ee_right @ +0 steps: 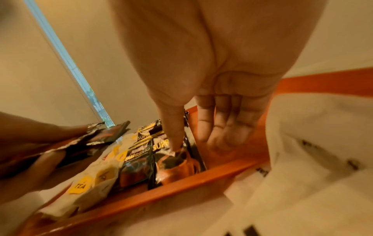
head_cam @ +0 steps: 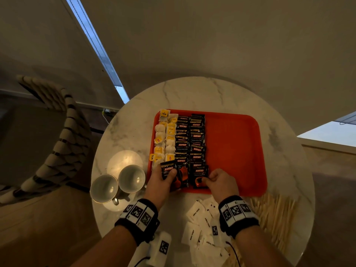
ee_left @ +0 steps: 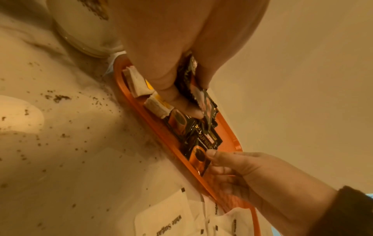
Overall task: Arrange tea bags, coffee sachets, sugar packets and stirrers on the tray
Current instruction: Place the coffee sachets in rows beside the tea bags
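Note:
An orange tray (head_cam: 235,147) lies on a round marble table. Along its left side stand two columns of tea bags (head_cam: 163,139), then two columns of black coffee sachets (head_cam: 189,139). My left hand (head_cam: 163,182) hovers at the tray's near left corner and grips a small stack of coffee sachets (head_cam: 168,170), thumb on top. My right hand (head_cam: 219,182) is at the near end of the right coffee column. Its thumb presses on the nearest sachet (ee_right: 175,166), while its other fingers (ee_right: 203,124) hang relaxed beside that sachet over the bare tray floor.
White sugar packets (head_cam: 202,218) lie scattered on the table in front of the tray. A pile of wooden stirrers (head_cam: 273,214) sits at the near right. Two cups (head_cam: 117,184) stand left of the tray. The tray's right half is bare. A striped chair (head_cam: 57,141) stands at far left.

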A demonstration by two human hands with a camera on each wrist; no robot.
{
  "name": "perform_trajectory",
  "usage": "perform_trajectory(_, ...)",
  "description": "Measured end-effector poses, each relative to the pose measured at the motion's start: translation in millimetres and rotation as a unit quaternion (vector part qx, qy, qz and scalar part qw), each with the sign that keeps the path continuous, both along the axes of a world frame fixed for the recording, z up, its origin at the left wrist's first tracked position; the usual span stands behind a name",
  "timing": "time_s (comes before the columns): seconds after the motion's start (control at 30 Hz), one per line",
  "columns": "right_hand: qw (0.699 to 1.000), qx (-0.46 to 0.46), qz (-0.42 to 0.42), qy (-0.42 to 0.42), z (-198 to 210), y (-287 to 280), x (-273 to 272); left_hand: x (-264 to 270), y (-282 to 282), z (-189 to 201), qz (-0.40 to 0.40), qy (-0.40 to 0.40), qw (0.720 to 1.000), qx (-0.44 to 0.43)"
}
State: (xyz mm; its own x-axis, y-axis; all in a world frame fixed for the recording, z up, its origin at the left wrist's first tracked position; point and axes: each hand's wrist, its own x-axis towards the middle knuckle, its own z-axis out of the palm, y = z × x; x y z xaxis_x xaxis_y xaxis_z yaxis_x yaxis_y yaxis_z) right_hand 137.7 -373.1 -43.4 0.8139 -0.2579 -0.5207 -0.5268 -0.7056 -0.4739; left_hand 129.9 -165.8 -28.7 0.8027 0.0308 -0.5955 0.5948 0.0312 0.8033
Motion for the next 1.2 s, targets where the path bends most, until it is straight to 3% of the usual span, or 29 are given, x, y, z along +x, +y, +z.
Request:
perform_trajectory(0.1, 0.996, -0.034, 0.017, -0.082, 12, 1, -2, 1, 0, 0, -0.014, -0.005, 1.000, -0.008)
perform_trajectory(0.17, 0.988, 0.048, 0.038, -0.142, 24, 9, -3, 2, -1, 2, -0.031, -0.007, 0.999, -0.015)
perform_trajectory(0.23, 0.976, 0.137, 0.086, -0.148, 34, 19, -2, 3, -4, 4, -0.045, -0.017, 0.999, -0.024)
perform_trajectory(0.33, 0.969, 0.161, 0.147, -0.120, 39, 26, 3, 5, -5, 6, -0.042, -0.027, 0.998, -0.022)
perform_trajectory(0.53, 0.972, 0.212, 0.030, -0.095, 35, 19, 4, 12, -1, 11, -0.039, -0.076, 0.995, 0.042)
perform_trajectory(0.67, 0.961, 0.271, 0.001, -0.052, 29, 22, 0, 22, -2, 18, -0.030, -0.092, 0.995, 0.035)
perform_trajectory(0.87, 0.990, 0.121, -0.025, -0.062, 15, 36, -3, 33, -5, 12, 0.012, -0.075, 0.994, 0.076)
perform_trajectory(1.0, 0.996, 0.080, -0.023, -0.045, 10, 51, -3, 36, -2, 9, 0.048, -0.056, 0.992, 0.100)
perform_trajectory(1.2, 0.996, 0.040, -0.022, -0.074, 9, 49, -4, 26, 2, 9, -0.012, -0.068, 0.992, 0.109)
